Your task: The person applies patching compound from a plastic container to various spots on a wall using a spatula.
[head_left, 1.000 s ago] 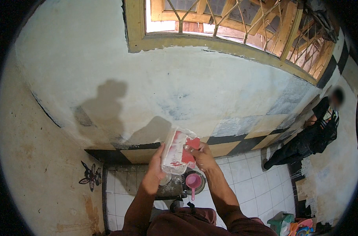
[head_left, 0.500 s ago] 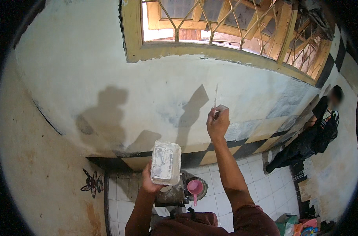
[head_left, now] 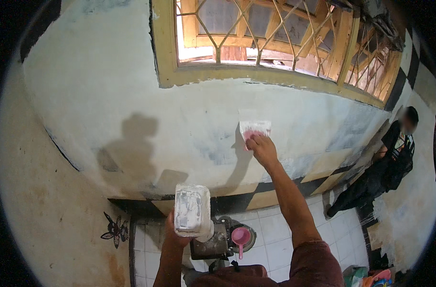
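My right hand (head_left: 263, 149) is closed on a putty scraper (head_left: 257, 127) with a wide white-smeared blade and a pinkish part by the fingers. Its blade lies against or very close to the off-white wall (head_left: 179, 124), below the window. Lower down, my left hand (head_left: 174, 232) grips a rectangular tub (head_left: 193, 210) smeared with white putty, its fingers partly hidden. Grey-blue patches show on the wall around the scraper.
A yellow-framed window (head_left: 208, 76) with a metal grille is above. Below are a checkered tile band, a pink dipper (head_left: 241, 236) and a dusty dark block (head_left: 211, 246) on white floor tiles. A person (head_left: 385, 165) in dark clothes stands at the right.
My right hand has turned the scraper from edge-on to broad side, bringing it slightly left and lower. My left hand and the tub sit a little lower and further left in view.
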The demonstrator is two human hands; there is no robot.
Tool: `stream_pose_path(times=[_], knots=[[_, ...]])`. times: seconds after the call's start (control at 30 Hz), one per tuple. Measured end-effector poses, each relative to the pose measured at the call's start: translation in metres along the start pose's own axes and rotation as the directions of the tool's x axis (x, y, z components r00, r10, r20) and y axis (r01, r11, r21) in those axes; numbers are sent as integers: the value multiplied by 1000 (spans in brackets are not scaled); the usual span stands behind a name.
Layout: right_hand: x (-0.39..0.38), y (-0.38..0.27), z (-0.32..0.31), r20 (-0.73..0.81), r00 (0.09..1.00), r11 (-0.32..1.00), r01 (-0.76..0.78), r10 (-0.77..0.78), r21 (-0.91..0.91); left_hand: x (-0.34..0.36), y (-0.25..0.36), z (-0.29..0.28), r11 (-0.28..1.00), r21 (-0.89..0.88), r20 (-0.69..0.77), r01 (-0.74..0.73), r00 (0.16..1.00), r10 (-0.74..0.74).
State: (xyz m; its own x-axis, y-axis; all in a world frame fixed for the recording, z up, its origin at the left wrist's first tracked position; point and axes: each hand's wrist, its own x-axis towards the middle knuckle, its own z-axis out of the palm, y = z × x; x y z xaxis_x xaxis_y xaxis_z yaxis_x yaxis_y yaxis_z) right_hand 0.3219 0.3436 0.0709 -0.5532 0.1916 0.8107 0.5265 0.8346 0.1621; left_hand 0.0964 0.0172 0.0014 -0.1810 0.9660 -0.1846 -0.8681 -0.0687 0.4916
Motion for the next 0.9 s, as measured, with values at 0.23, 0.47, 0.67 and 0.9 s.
stream_pose_path(times=[0.23, 0.47, 0.67, 0.9], knots=[[-2, 14, -43, -325, 594, 672, -700, 736, 244, -6, 2, -5, 999, -48, 25, -23, 999, 24], [53, -14, 21, -259, 784, 779, -401, 564, 483, -16, 11, 21, 977, -207, 93, 49, 995, -30], [56, -68, 0, -110, 947, 922, -260, 301, 286, -11, 12, -5, 984, 133, 83, -116, 991, 105], [34, 30, -12, 38, 999, 1000, -7, 8, -27, -4, 10, 10, 999, 37, 73, -6, 997, 4]])
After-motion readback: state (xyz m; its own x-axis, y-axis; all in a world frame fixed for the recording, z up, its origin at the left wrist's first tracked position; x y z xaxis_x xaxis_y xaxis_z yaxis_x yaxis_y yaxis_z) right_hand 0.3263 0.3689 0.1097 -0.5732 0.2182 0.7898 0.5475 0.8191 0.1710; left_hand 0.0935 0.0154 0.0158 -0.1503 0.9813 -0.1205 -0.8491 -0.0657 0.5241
